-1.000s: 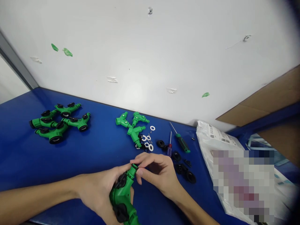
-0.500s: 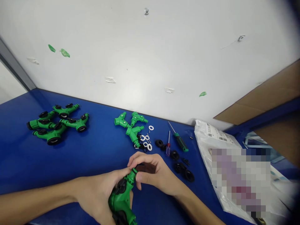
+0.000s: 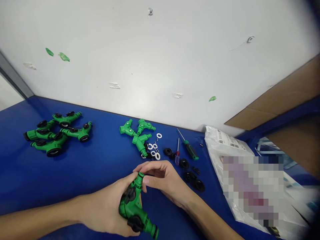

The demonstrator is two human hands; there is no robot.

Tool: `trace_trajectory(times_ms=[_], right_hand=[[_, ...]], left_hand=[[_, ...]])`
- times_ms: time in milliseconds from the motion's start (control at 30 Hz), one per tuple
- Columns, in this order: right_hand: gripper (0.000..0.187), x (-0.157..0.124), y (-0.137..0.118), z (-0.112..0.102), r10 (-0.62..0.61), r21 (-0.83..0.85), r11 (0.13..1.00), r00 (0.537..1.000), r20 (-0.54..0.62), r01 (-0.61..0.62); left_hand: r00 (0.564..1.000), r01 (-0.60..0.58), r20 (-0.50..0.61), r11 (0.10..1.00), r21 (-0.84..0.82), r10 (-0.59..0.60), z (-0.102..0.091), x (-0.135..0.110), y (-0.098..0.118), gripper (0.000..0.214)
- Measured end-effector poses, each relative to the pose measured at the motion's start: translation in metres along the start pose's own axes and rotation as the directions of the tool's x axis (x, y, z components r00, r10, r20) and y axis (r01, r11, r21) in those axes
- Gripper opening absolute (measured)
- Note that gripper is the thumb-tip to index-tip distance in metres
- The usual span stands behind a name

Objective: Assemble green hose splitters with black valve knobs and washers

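Note:
My left hand (image 3: 110,206) is wrapped round a green Y-shaped hose splitter (image 3: 133,206) with black knobs, held just above the blue table (image 3: 100,166). My right hand (image 3: 162,181) pinches the tip of the splitter's upper outlet with thumb and fingers. What, if anything, sits between those fingertips is hidden.
Several finished green splitters (image 3: 56,135) lie at the far left. Bare green splitter bodies (image 3: 137,133), white rings (image 3: 155,150), black parts (image 3: 191,175) and two screwdrivers (image 3: 187,146) lie behind my hands. A white plastic bag (image 3: 235,156) and cardboard (image 3: 287,103) fill the right side.
The splitter has been tilted and turned in my left hand, so its lower black-ringed end now shows at the bottom. My right hand stays pinched on the upper outlet.

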State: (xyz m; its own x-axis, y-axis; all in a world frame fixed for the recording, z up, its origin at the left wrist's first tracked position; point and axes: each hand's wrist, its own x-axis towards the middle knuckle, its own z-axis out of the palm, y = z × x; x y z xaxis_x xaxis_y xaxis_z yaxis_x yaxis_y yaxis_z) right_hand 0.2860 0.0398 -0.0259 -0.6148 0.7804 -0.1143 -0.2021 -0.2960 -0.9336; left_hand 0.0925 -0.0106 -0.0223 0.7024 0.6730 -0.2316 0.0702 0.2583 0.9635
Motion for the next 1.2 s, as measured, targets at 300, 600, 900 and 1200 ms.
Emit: trace_trajectory(times_ms=[300,600,900,1200], right_hand=[[0.02,-0.002,0.002,0.006,-0.141,-0.158,0.979,0.988,-0.065,0.129],[0.024,-0.013,-0.047,-0.045,-0.519,-0.911,0.391,0.849,-0.103,0.129],[0.027,-0.041,-0.063,-0.089,-0.272,-0.972,-0.075,0.943,-0.193,-0.221],[0.011,-0.036,-0.055,-0.089,-0.127,-0.968,-0.105,0.968,-0.216,-0.229]], left_hand=[[0.995,-0.072,-0.058,0.992,0.104,0.078,0.002,0.001,-0.003,0.059],[0.997,0.009,-0.075,0.991,-0.13,-0.019,-0.006,0.0,-0.004,0.056],[0.98,-0.074,-0.2,0.938,-0.338,0.005,-0.011,0.005,-0.01,0.056],[0.946,-0.219,-0.297,0.93,-0.297,0.128,-0.013,0.008,-0.012,0.054]])
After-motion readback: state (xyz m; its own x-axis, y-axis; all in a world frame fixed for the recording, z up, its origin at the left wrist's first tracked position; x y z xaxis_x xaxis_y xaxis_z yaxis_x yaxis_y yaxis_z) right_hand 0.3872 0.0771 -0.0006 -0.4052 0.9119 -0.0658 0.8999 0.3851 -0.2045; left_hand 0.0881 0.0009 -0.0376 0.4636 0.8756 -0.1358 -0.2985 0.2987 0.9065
